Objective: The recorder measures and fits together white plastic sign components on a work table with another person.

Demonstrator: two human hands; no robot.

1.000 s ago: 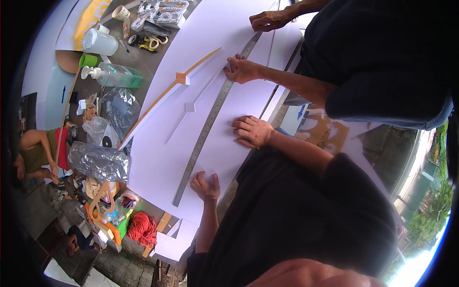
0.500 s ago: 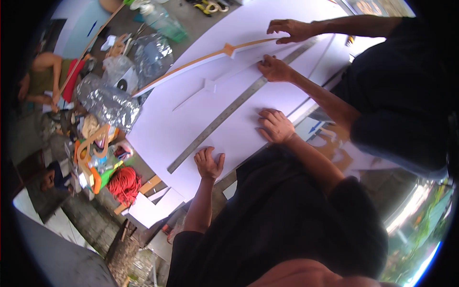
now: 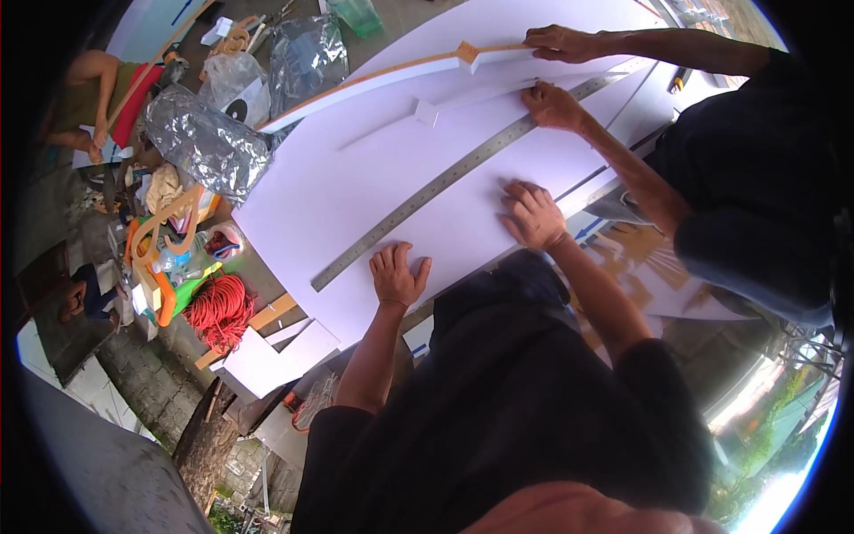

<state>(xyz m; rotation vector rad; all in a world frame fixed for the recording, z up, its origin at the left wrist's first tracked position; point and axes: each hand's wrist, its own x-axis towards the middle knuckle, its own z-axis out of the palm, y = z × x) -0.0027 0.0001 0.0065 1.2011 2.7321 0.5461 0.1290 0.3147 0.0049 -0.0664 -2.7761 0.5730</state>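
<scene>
A large white sheet [image 3: 294,209] lies under both my hands. My left hand [image 3: 399,274] rests on it near the lower edge, fingers apart, close to the near end of a long metal ruler [image 3: 418,198]. Flat on the sheet, below the ruler's middle, is my right hand [image 3: 535,216], its fingers loosely spread. Neither hand holds anything. Across the ruler, a co-worker's hand [image 3: 553,107] touches the sheet beside it. The co-worker's other hand [image 3: 562,43] is on the end of a long white strip with an orange edge and a diamond-shaped middle [image 3: 467,56].
A thinner white strip shape with a diamond [image 3: 424,113] shows between ruler and orange-edged strip. Left of the sheet are clear plastic wrap [image 3: 209,147], a red cord coil [image 3: 218,310] and a curved tan cut-out [image 3: 166,227]. Another person [image 3: 89,102] sits at far left.
The co-worker's far hand has come down from above the orange-edged strip onto its end. The whole view has shifted somewhat. My hands stay flat on the sheet.
</scene>
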